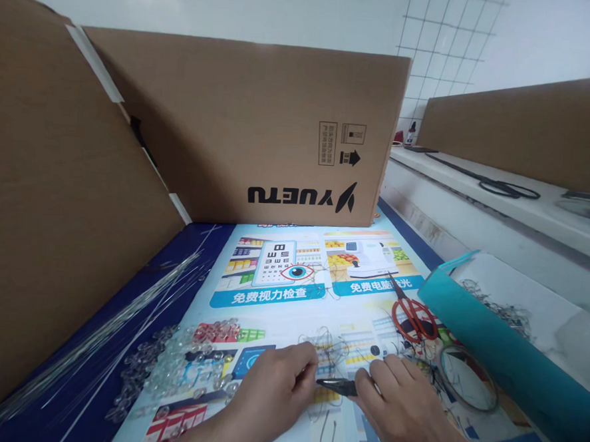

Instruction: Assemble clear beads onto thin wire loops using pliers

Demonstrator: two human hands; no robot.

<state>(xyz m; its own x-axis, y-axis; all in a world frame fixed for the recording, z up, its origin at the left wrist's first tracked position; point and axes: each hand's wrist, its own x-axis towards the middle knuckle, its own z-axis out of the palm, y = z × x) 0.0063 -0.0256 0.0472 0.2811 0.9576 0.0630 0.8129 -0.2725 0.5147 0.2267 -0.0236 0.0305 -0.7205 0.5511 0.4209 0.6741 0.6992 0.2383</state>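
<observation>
My right hand (404, 401) is wrapped round a pair of pliers (335, 385), whose dark narrow jaws point left. Its fingers cover the handles. The jaws' tip reaches my left hand (282, 380), which is closed in a pinch; whatever lies between its fingers is too small or hidden to name. Just beyond the hands, thin bent wire pieces (325, 343) lie on the printed sheet (269, 316). A wire loop (328, 436) lies below the pliers. To the left of my left hand spread many clear round beads (191, 361).
Red-handled scissors (413, 319) and a wire coil (468, 378) lie at right, beside a teal box (492, 346) containing small wire pieces. Long thin wire strands (119, 323) lie at left. Cardboard panels (231, 124) stand behind and left. Black scissors (507, 187) rest on a white ledge.
</observation>
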